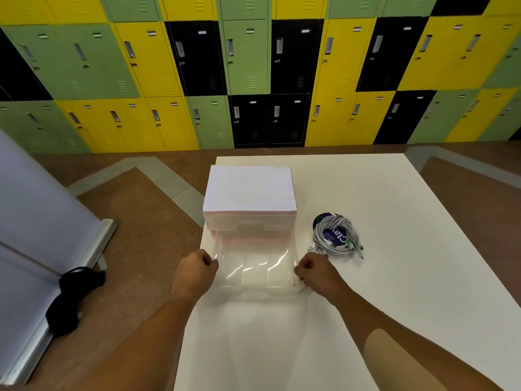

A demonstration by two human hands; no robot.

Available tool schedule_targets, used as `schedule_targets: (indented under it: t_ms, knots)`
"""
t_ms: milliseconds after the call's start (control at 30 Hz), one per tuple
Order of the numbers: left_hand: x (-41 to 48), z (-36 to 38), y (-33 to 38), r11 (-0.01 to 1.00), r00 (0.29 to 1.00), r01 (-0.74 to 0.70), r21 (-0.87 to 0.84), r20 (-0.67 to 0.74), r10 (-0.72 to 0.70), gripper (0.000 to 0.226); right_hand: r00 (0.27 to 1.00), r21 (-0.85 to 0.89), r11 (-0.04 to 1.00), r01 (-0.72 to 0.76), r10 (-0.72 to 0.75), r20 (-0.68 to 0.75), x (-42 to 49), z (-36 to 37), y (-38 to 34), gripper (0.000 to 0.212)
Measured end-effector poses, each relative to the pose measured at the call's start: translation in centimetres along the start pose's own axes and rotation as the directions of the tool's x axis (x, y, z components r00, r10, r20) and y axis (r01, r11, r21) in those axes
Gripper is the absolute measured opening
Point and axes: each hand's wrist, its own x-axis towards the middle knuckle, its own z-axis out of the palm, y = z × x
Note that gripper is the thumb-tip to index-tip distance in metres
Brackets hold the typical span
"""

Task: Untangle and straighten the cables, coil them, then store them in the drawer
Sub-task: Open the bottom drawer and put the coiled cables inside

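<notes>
A small drawer unit (249, 190) with a white top stands on the white table (380, 277). Its clear plastic drawer (255, 266) is pulled out toward me and looks empty. My left hand (194, 270) grips the drawer's left wall with curled fingers. My right hand (317, 273) grips the right wall the same way. To the right of the drawer lies a bundle of white cables (335, 235) in loose coils, several plugs sticking out, on top of a dark round disc (324, 217) with white lettering.
The table's left edge runs just beside the drawer unit; brown floor lies below it. A grey panel on a metal foot (93, 249) and a black cloth item (72, 297) are on the floor at left. Coloured lockers (253, 74) fill the back wall.
</notes>
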Motion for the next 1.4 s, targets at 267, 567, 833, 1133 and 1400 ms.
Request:
schedule_targets:
  t_ms: [267, 567, 833, 1133, 1400]
  knots:
    - [0.8, 0.0, -0.1, 1.0, 1.0, 0.019, 0.016, 0.016, -0.019, 0.016, 1.0, -0.002, 1.0, 0.023, -0.023, 0.005, 0.8, 0.1, -0.5, 0.009]
    - [0.7, -0.6, 1.4, 0.992, 0.978, -0.11, 0.055, -0.172, 0.118, 0.019, 0.999, 0.076, 0.996, -0.041, 0.04, 0.014, 1.4, -1.4, -0.7, 0.028]
    - [-0.5, 2.5, 12.0, 0.862, 0.845, -0.464, -0.204, 0.189, 0.5, 0.007, 0.979, -0.039, 0.995, 0.091, -0.097, -0.181, 3.8, -9.0, -1.4, 0.02]
    - [0.7, 13.2, 22.1, 0.882, 0.813, -0.434, -0.181, 0.342, 0.47, 0.036, 0.969, -0.13, 0.991, -0.039, 0.005, -0.246, 8.1, -15.6, 1.1, 0.008]
    - [3.0, 18.4, 24.7, 0.991, 0.923, -0.124, 0.057, 0.373, 0.094, 0.057, 0.941, 0.049, 0.941, -0.335, 0.337, -0.039, 10.5, -15.6, 2.9, 0.046]
